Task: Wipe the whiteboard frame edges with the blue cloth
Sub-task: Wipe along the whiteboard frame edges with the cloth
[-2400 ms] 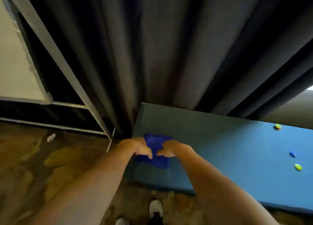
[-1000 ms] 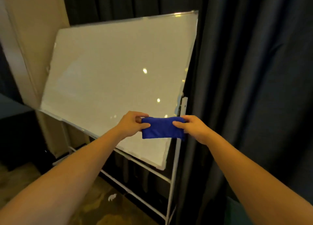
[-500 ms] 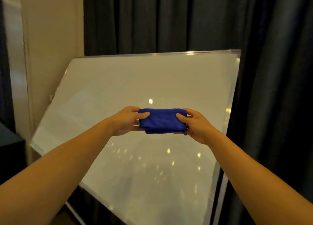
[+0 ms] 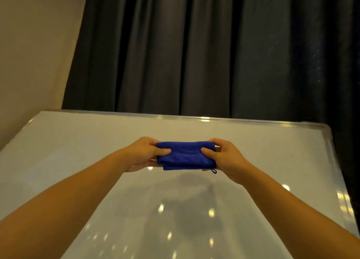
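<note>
So right now the blue cloth is folded into a thick little rectangle and held up in the air in front of the whiteboard, pinched at both ends. The left hand has its thumb on the near face and its fingers curled round behind the left end, and the right hand does the same on the right end, with a small loop tag dangling below that corner. The cloth doesn't look like it's touching the board or its metal frame; I'd say it sits well short of the top edge and nowhere near the right edge either. The dark curtain hangs behind the board. As for progress, my read is the actual wiping hasn't started: the cloth is prepped and in hand, but all the frame edges I can see are left to do. Can't tell if the frame is dusty, since the light's too dim and glary.
</note>
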### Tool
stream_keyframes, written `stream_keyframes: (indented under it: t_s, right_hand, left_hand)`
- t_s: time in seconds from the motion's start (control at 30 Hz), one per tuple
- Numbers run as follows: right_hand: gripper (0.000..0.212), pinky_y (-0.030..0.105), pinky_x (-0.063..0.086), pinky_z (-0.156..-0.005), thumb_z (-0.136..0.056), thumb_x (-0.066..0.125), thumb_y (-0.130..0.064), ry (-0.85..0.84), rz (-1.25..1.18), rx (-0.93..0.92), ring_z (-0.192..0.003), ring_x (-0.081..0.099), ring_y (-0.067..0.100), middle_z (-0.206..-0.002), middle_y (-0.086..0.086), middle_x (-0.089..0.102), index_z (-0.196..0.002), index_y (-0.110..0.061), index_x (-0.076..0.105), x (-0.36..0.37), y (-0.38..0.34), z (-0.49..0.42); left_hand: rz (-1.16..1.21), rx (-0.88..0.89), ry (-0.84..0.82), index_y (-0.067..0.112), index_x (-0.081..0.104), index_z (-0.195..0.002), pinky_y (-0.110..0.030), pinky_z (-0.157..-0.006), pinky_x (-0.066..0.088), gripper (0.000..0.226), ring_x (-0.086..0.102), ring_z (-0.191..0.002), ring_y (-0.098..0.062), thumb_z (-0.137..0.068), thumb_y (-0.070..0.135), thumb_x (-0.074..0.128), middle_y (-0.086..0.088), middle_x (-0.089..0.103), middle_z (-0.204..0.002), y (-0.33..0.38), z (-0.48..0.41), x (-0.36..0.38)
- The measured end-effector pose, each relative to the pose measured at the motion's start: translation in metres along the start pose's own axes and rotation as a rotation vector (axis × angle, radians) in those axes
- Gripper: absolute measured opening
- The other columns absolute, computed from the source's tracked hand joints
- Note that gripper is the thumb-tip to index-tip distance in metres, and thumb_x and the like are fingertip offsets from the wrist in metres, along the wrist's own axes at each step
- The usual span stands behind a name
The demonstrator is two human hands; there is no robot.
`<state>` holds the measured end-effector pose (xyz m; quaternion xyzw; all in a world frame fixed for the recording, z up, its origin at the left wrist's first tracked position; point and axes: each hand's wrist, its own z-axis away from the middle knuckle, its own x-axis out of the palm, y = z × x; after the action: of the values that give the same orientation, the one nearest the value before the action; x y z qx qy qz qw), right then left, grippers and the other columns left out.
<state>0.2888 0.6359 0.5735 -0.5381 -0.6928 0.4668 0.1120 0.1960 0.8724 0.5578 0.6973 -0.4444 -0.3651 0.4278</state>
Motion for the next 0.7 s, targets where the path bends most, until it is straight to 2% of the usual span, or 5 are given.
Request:
stream_keyframes:
  t_s: [0.27,0.4,0.53,0.6,0.7]
  right_hand:
    - [0.011,0.033,0.059,-0.072,-0.092,0.067,-0.02,0.31,0.36,-0.108,-0.091,0.066,0.019,-0.099,0.002,0.068,-0.101,-0.026,0.064,0.012,-0.015,-0.144]
    - [0.01,0.015,0.049,-0.05,-0.092,0.067,-0.02,0.527,0.527,-0.182,-0.078,0.061,0.013,-0.1,0.005,0.064,-0.101,-0.02,0.062,0.035,-0.025,-0.205]
    - [0.036,0.037,0.046,-0.072,-0.09,0.065,-0.019,0.759,1.228,-0.241,-0.093,0.056,0.028,-0.11,0.008,0.055,-0.123,-0.022,0.052,0.065,-0.028,-0.231]
    - [0.052,0.041,0.043,-0.081,-0.083,0.068,-0.015,0.814,1.549,-0.44,-0.107,0.049,0.033,-0.12,0.011,0.051,-0.132,-0.02,0.05,0.081,-0.02,-0.235]
    - [0.057,0.047,0.035,-0.105,-0.09,0.054,-0.033,0.671,1.406,-0.519,-0.131,0.038,0.036,-0.144,0.015,0.043,-0.143,-0.019,0.043,0.113,-0.003,-0.236]
  left_hand:
    - [-0.093,0.271,-0.05,0.009,0.071,-0.1,-0.035,-0.073,0.061,0.013,0.074,-0.087,-0.023,-0.087,0.007,0.071,-0.012,0.075,-0.096,0.031,-0.158,-0.055]
    - [-0.284,0.432,0.04,0.016,0.071,-0.082,-0.034,-0.068,0.055,0.006,0.065,-0.078,-0.022,-0.087,0.012,0.072,-0.007,0.071,-0.079,0.048,-0.227,-0.079]
    - [-0.466,0.517,0.06,0.023,0.069,-0.077,-0.03,-0.062,0.052,0.009,0.065,-0.077,-0.018,-0.085,0.024,0.073,-0.001,0.069,-0.077,0.054,-0.263,-0.086]
    - [-0.518,0.547,0.051,0.025,0.068,-0.081,-0.025,-0.057,0.043,0.009,0.063,-0.076,-0.014,-0.085,0.031,0.073,0.002,0.067,-0.078,0.046,-0.272,-0.088]
    - [-0.507,0.648,0.134,0.021,0.067,-0.089,-0.032,-0.065,0.047,0.017,0.063,-0.081,-0.017,-0.085,0.037,0.071,0.0,0.069,-0.084,0.033,-0.272,-0.093]
